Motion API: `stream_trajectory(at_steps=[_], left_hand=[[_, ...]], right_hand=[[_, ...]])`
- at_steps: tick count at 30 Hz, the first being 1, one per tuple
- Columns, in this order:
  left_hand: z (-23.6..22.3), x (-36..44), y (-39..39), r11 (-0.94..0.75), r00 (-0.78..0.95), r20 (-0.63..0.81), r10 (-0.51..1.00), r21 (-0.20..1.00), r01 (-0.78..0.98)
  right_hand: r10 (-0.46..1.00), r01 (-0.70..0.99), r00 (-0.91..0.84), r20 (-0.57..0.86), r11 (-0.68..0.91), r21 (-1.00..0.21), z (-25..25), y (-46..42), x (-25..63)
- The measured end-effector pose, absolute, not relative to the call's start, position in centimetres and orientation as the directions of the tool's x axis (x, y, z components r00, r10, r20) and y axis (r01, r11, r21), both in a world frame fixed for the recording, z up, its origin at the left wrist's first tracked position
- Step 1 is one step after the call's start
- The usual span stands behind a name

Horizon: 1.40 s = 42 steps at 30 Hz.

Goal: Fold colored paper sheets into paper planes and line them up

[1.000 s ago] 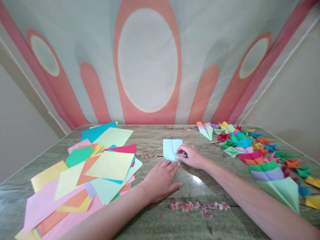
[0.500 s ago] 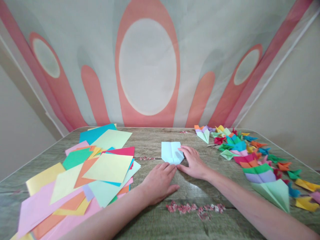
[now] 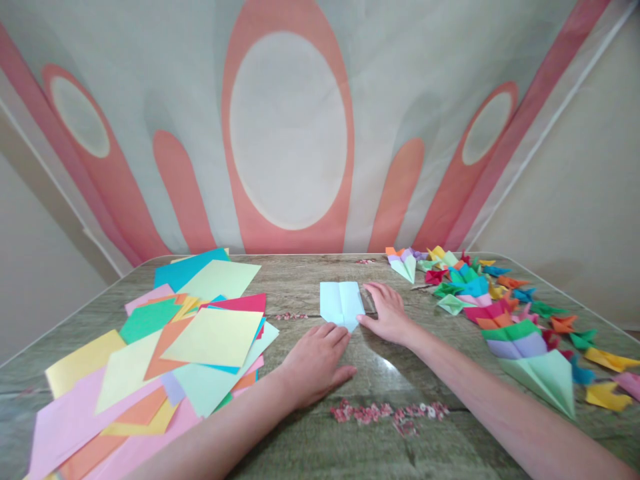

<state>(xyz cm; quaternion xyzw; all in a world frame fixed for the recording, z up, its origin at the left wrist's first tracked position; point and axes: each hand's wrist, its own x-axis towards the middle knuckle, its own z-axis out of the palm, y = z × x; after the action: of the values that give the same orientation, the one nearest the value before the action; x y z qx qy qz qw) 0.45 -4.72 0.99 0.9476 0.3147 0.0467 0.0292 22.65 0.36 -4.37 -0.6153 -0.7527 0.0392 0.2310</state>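
A pale blue sheet of origami paper (image 3: 342, 300) lies on the table with a crease down its middle and its near corners folded in. My left hand (image 3: 316, 363) rests flat, its fingertips on the paper's near edge and its thumb spread to the right. Beside the paper's right edge is my right hand (image 3: 387, 313), fingers curved and apart from the thumb, whose tip is at the near right corner. Nothing shows between the fingers of either hand.
Loose coloured paper sheets (image 3: 215, 339) overlap on the left. Folded paper planes (image 3: 543, 373) and small folded paper figures (image 3: 563, 324) spread along the right. The wood-patterned table (image 3: 300, 273) meets a printed backdrop (image 3: 290, 133) behind it.
My right hand has shifted off the paper's right side, its fingers now clear of the surface. The left hand stays at the near edge. The whole view has moved slightly.
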Motion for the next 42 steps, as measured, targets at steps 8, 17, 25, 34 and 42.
stream_trajectory(at_steps=[8, 17, 25, 34, 42], left_hand=[[0.9, 0.4, -4.7, -0.800, 0.795, 0.084, 0.601, 0.073, 0.596], [1.0, 0.4, -5.2, -0.763, 0.758, 0.091, 0.646, 0.051, 0.645], [1.4, 0.3, -5.5, -0.748, 0.742, 0.097, 0.663, 0.043, 0.662], [1.3, 0.2, -5.3, -0.754, 0.744, 0.125, 0.656, 0.087, 0.651], [0.6, -0.9, -4.3, -0.763, 0.744, 0.171, 0.646, 0.184, 0.620]], right_hand=[[0.949, 0.916, -0.032, 0.314, 0.153, -0.370, -5.2, 1.4, 24.3], [0.749, 0.716, -0.500, 0.435, 0.640, -0.280, -2.6, -2.1, 21.7], [0.717, 0.689, -0.628, 0.304, 0.693, -0.213, -2.4, -2.9, 20.3], [0.741, 0.710, -0.607, 0.288, 0.668, -0.221, -2.7, -2.2, 20.8], [0.742, 0.731, -0.601, 0.299, 0.661, -0.171, -3.1, -1.4, 21.1]])
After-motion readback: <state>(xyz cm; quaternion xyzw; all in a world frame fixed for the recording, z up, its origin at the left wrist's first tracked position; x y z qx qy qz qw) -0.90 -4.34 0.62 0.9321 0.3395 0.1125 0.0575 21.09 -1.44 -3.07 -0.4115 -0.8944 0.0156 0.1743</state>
